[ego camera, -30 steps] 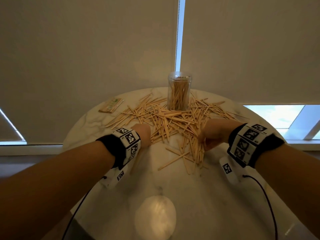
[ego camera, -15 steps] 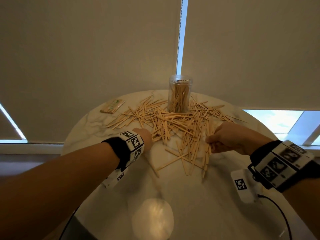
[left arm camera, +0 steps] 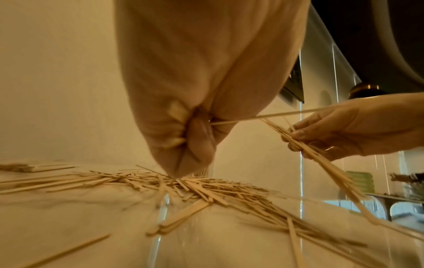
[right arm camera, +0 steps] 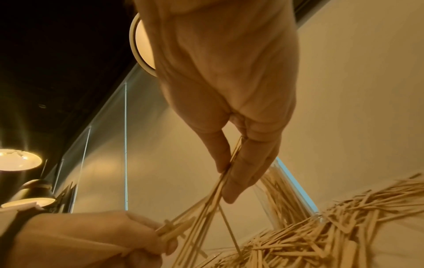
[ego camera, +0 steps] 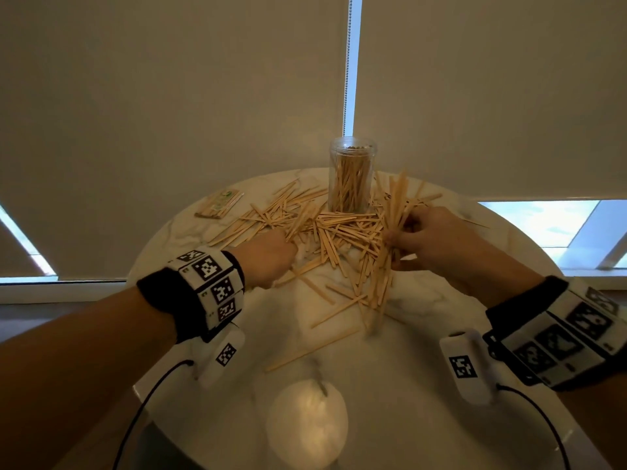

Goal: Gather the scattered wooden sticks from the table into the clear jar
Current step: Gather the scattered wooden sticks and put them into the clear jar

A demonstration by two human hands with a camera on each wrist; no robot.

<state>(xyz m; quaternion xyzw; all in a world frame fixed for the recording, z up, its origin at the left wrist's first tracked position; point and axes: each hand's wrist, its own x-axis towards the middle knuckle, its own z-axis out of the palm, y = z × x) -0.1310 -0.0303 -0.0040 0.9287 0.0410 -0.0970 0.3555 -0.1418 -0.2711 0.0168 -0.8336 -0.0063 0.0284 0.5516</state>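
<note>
The wooden sticks (ego camera: pixel 342 228) are thin, flat and pale, like little coffee stirrers. Most of them lie in a messy heap in the middle of the round marble table (ego camera: pixel 424 385), crossing over each other. A few lie alone nearer the person. More sticks stand up inside the clear jar (ego camera: pixel 351 178), which sits at the far side of the table, right behind the heap. The jar has no lid on it.

The right hand (ego camera: pixel 431 239) is lifted a little above the heap, just right of the jar. Its thumb and fingers pinch a bunch of sticks (ego camera: pixel 393 232) that fans out above and below the hand.

The left hand (ego camera: pixel 271 257) is down at the left edge of the heap. Its fingers are curled tight, and the wrist views show it gripping a few sticks.

A small flat packet (ego camera: pixel 220 205) lies at the far left of the table.
</note>
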